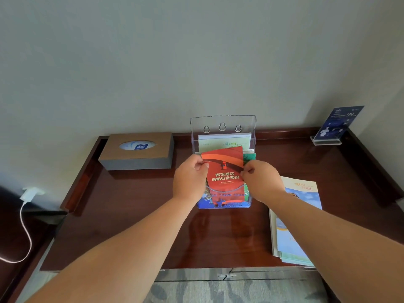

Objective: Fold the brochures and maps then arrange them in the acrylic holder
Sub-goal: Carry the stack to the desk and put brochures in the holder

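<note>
One red fire-safety brochure (223, 171), folded, standing upright in the front pocket of the acrylic holder (223, 125). Long axis running bottom to top, printed title the right way up and facing the viewer, top edge slanting a little higher at its right corner. Lower part sunk behind the clear front wall, upper part sticking out above it.

Two bare hands on it. Left hand (190, 178) pinching the left edge between thumb and curled fingers; right hand (262, 180) pinching the right edge the same way, at about the same height.

One holder, two tiers, standing near the middle of the dark wooden surface (131, 215) with its back to the wall. Pale green-and-white brochures (225, 141) upright in the rear tier, number not clear. Behind the red one, a green brochure (250, 157) peeking out at the right, and blue print (203, 200) low in the pocket.

One stack of unfolded brochures (301, 215) lying flat at the right, long axis pointing away from the viewer, partly under the right forearm; sheet count not clear.

One brown tissue box (137, 152) to the left of the holder, one blue card in a clear stand (336, 125) at the far right corner.
</note>
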`<state>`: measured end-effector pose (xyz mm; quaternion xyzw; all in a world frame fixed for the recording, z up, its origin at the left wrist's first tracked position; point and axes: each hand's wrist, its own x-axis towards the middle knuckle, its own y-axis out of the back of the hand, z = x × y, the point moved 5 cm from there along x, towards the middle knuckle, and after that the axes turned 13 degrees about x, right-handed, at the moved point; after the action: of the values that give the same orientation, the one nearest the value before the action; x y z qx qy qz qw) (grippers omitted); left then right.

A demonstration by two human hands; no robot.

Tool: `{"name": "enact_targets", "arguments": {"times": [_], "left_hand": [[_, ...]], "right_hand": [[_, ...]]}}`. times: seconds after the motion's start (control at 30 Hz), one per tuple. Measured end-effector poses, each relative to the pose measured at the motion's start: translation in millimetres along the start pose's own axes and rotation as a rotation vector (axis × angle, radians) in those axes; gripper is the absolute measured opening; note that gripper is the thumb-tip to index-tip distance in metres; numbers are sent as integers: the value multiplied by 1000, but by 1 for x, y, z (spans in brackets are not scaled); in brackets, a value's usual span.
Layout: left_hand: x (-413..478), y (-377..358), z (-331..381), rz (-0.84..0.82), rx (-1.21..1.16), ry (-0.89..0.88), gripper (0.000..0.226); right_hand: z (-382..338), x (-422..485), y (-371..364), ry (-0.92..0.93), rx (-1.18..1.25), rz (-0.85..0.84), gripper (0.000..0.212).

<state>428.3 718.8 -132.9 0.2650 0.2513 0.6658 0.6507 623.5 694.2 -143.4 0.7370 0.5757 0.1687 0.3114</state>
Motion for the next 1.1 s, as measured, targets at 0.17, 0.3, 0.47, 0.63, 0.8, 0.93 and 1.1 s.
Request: {"name": "enact_targets", "arguments": {"times": [0.17,0.3,0.47,0.63,0.8,0.93,1.1], "left_hand": [[1,-2,1,45,21,-3,8],[3,-4,1,57,32,-19,12],[1,-6,-4,50,30,13,10],[2,-5,-4,60,17,8,12],[3,-7,-6,42,54,25,11],[-1,-6,-9,77,89,35,8],[-26,-20,-15,36,56,42,12]], "right_hand": [[6,3,-2,-34,-50,-6,14],[7,5,-4,-52,-87,-19,17],[8,5,-5,-76,-121,-28,19],[6,5,-5,-59,-93,-23,18],[6,6,-7,-56,-113,-26,17],[8,4,-5,-78,-108,-36,18],[24,-6,21,-60,-56,60,8]]}}
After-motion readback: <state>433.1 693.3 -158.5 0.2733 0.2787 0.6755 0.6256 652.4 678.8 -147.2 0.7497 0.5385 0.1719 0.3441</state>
